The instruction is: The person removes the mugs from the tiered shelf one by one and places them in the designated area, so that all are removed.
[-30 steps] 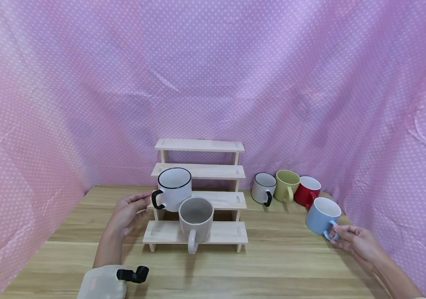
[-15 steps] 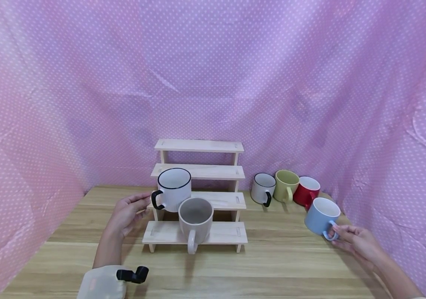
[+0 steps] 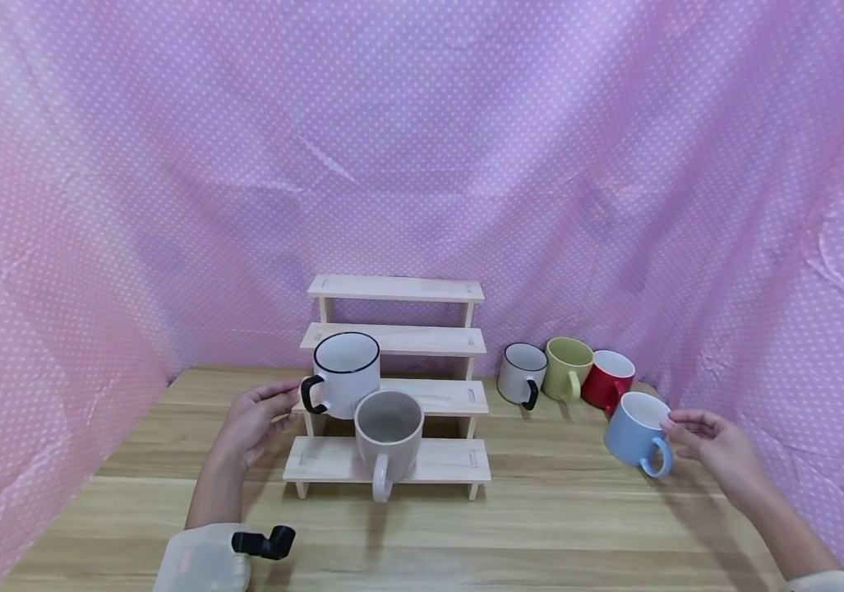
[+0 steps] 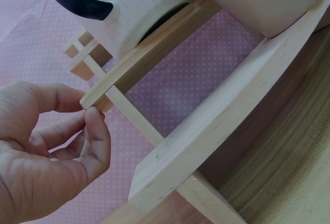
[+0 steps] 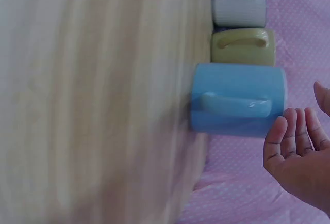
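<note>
My left hand [image 3: 262,419] pinches the left end of a step on the tiered wooden rack [image 3: 451,464] between thumb and fingers [image 4: 95,136]. On that step a white mug with a black rim and handle [image 3: 348,393] stands upright. A beige-grey mug [image 3: 392,456] stands on the lowest step, its handle toward me. At the right, my right hand [image 3: 721,460] is beside a light blue mug [image 3: 629,436], fingertips right at its rim and off its handle. In the right wrist view, the fingers [image 5: 289,131] are extended and the thumb stands apart from them.
Along the back right of the wooden table [image 3: 540,526] stand a white mug with a black handle [image 3: 516,386], a yellow-green mug [image 3: 565,378] and a red mug [image 3: 601,385], partly behind the blue one. A pink dotted curtain [image 3: 422,148] encloses the back and sides.
My right hand has let go of the blue mug's handle and moved up to its rim. The blue mug stays about where it was. My left hand and the rack have not moved.
</note>
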The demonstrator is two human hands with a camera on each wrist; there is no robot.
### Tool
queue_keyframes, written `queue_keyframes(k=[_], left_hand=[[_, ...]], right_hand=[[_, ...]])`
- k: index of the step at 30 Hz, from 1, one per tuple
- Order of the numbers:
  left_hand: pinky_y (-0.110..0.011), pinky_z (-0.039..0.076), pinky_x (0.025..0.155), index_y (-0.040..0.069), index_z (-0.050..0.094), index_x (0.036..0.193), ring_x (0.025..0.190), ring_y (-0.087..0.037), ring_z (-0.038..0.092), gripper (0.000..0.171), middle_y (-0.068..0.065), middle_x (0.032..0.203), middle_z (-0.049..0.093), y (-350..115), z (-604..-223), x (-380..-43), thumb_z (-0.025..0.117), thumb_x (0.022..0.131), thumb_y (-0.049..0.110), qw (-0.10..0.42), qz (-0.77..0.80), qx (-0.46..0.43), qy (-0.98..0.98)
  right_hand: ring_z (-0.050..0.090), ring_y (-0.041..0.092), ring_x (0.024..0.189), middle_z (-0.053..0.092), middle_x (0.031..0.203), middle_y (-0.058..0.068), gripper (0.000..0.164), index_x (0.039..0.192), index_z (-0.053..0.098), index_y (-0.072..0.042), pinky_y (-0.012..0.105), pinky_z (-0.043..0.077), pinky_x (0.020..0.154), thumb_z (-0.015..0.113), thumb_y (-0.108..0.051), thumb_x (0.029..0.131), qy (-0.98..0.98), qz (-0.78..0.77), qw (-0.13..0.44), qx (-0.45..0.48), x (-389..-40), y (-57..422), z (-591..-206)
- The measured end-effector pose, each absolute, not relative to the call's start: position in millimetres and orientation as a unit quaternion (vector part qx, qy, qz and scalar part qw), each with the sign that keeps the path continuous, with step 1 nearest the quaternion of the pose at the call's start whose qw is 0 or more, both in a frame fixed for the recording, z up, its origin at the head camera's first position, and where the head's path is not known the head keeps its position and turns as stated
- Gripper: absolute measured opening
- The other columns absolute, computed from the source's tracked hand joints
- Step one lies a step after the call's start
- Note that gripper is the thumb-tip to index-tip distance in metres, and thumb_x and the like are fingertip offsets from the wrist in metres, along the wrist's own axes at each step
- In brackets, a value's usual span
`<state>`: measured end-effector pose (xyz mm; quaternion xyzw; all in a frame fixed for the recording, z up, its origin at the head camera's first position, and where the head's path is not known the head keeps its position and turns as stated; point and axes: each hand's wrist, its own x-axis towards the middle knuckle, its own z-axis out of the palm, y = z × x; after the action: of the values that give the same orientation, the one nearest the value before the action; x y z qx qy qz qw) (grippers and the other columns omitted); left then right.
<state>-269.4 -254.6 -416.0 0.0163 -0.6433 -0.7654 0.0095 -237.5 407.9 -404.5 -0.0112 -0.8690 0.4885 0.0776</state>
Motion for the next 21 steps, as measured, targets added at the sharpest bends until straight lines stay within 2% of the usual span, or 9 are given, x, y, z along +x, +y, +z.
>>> queue_keyframes(k=[5, 16, 21], left_hand=[[-0.021, 0.056, 0.077, 0.014, 0.074, 0.104, 0.089, -0.011, 0.059, 0.018, 0.007, 0.098, 0.069, -255, -416, -270, 0.062, 0.1, 0.002, 0.012, -0.764, 0.016, -0.645], [-0.02, 0.056, 0.077, 0.013, 0.073, 0.106, 0.089, -0.009, 0.06, 0.02, 0.007, 0.099, 0.069, -257, -415, -269, 0.06, 0.1, 0.0, 0.007, -0.767, 0.013, -0.641], [-0.021, 0.056, 0.077, 0.011, 0.073, 0.108, 0.09, -0.01, 0.06, 0.019, 0.006, 0.099, 0.069, -256, -415, -269, 0.059, 0.1, 0.0, 0.01, -0.765, 0.006, -0.644]], right_hand=[[0.066, 0.0, 0.088, 0.067, 0.097, -0.018, 0.054, 0.129, 0.056, 0.01, 0.025, 0.06, 0.073, 0.07, -0.034, 0.099, -0.882, 0.46, 0.1, 0.01, -245, 388, -387], [0.068, 0.003, 0.086, 0.071, 0.094, -0.013, 0.039, 0.117, 0.063, 0.008, 0.025, 0.06, 0.073, 0.075, -0.023, 0.096, -0.854, 0.508, 0.083, 0.075, -268, 325, -366], [0.067, 0.005, 0.084, 0.072, 0.096, -0.002, 0.032, 0.114, 0.065, 0.007, 0.031, 0.061, 0.073, 0.074, -0.018, 0.096, -0.848, 0.51, 0.072, 0.124, -275, 296, -370]])
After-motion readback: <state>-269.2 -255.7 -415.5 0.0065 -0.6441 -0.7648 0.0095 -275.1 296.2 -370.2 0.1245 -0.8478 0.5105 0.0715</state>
